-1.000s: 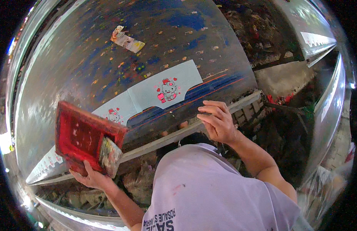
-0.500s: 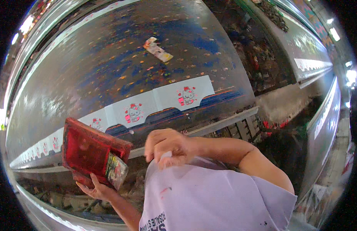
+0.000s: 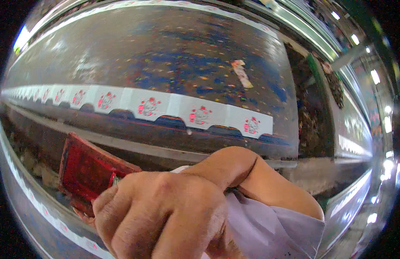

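My left hand (image 3: 84, 216), mostly hidden, supports a red screen-printing frame (image 3: 85, 166) at the lower left. The frame is tilted, with its red-stained inner face toward me. At its near corner a sliver of an ink-stained block (image 3: 115, 178) shows; the rest is covered. My right hand (image 3: 161, 211) looms large in front, fingers curled closed, knuckles up, overlapping the frame in the picture. Whatever those fingers hold is out of sight. A pale lilac shirt (image 3: 269, 224) hangs below my bent right arm.
Beyond the hands runs a long dark table (image 3: 187, 60) spattered with colour. Along its near edge lies a row of white pieces (image 3: 165, 103) printed with a pink-and-red cartoon figure. A stained scrap (image 3: 242, 75) rests near the right end. Another table (image 3: 355, 129) stands at right.
My right hand has risen from the shirt front toward the camera and now covers part of the frame. The view has turned, so the table and its printed row appear shifted right.
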`<action>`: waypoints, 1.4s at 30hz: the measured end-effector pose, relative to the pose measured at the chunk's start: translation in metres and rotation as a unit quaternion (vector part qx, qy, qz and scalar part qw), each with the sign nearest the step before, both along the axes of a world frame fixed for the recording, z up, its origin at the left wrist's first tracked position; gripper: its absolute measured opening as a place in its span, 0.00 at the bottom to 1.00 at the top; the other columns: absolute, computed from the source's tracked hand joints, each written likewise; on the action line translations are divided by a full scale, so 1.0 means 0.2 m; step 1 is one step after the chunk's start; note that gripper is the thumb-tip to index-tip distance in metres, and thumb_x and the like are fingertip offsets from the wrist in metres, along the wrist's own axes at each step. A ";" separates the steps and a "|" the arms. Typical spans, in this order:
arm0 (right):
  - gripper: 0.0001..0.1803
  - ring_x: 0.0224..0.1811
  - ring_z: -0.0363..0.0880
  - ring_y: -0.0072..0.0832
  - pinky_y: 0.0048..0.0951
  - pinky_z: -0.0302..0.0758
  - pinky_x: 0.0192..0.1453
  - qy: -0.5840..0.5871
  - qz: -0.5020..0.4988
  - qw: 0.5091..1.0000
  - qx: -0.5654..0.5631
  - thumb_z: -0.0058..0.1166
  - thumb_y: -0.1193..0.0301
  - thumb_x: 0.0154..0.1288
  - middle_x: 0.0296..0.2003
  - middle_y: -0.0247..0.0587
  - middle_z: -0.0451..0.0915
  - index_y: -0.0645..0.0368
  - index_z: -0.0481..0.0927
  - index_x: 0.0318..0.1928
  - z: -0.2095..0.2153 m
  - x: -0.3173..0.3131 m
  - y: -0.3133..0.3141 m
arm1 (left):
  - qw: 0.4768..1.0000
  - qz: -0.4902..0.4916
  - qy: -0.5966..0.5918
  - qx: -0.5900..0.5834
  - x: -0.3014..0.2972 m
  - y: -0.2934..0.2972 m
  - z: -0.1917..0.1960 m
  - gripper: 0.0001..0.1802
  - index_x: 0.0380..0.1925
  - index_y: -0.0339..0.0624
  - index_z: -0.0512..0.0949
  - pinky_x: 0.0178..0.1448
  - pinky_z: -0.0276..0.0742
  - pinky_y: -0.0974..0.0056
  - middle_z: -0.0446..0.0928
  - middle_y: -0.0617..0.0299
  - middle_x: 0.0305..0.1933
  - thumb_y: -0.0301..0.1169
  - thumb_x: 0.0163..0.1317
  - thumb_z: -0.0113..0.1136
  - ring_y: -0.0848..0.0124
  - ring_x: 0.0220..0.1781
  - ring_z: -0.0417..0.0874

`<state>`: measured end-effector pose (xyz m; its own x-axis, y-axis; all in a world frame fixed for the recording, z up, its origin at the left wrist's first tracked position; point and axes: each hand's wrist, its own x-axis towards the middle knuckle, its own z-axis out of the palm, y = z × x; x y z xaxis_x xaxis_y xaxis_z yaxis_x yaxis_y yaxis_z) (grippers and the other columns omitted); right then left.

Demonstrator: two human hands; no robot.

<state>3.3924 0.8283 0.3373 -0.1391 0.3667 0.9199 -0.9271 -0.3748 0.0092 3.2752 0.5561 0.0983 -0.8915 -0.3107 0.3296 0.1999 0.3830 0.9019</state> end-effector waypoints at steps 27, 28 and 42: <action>0.09 0.51 0.95 0.43 0.41 0.91 0.57 -0.360 0.069 0.769 0.524 0.73 0.83 0.73 0.46 0.46 0.93 0.59 0.92 0.49 -1.00 -1.46 -0.59 | 0.928 0.355 0.062 0.093 -0.25 -1.01 -0.08 0.51 0.92 0.43 0.62 0.91 0.71 0.49 0.70 0.50 0.90 0.10 0.70 0.69 0.52 0.85 0.77; 0.09 0.51 0.95 0.42 0.41 0.91 0.57 -0.354 0.078 0.765 0.533 0.73 0.83 0.72 0.46 0.46 0.93 0.59 0.92 0.49 -1.04 -1.56 -0.65 | 0.921 0.357 0.062 0.142 -0.27 -1.04 -0.06 0.52 0.92 0.43 0.61 0.90 0.71 0.49 0.70 0.48 0.90 0.10 0.70 0.69 0.51 0.85 0.77; 0.06 0.48 0.95 0.44 0.43 0.91 0.51 -0.098 0.310 0.701 0.634 0.79 0.71 0.74 0.43 0.45 0.94 0.58 0.92 0.42 -1.12 -2.44 -1.85 | 0.752 0.598 0.150 0.234 0.03 -1.05 0.01 0.57 0.93 0.41 0.59 0.89 0.72 0.49 0.65 0.48 0.91 0.09 0.65 0.72 0.55 0.87 0.73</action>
